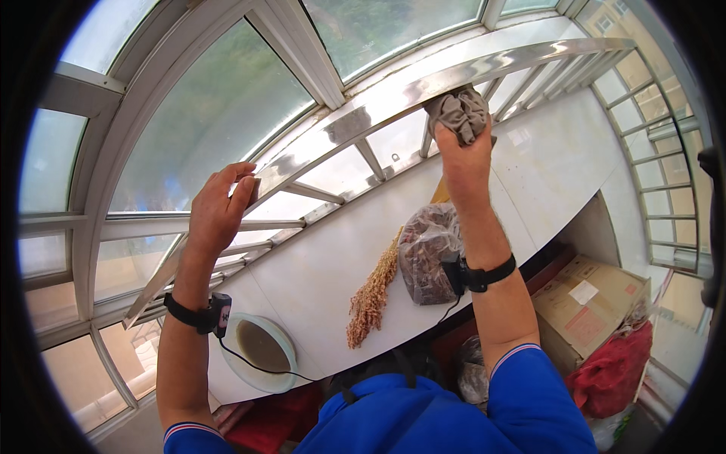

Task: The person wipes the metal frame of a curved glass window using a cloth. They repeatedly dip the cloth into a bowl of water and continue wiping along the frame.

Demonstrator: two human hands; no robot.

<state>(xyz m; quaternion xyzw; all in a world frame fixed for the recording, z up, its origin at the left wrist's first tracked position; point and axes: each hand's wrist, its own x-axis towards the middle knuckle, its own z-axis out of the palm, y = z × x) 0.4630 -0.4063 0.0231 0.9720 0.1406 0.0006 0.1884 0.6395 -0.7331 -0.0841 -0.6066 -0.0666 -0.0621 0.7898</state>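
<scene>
My right hand holds a bunched grey-brown cloth against the lower edge of a shiny metal rail that runs along the windows. My left hand rests on the same rail further left, with its thumb and fingers apart at the rail's edge; whether it grips the rail is hard to tell. Below it, on the white ledge, stands a pale basin of murky brown water. A dried, seeded plant bundle lies beside a clear plastic bag of dark contents, partly behind my right forearm.
Metal bars join the rail to the ledge, close to the window panes. A cardboard box and a red bag sit low at the right. Another barred railing stands at the far right.
</scene>
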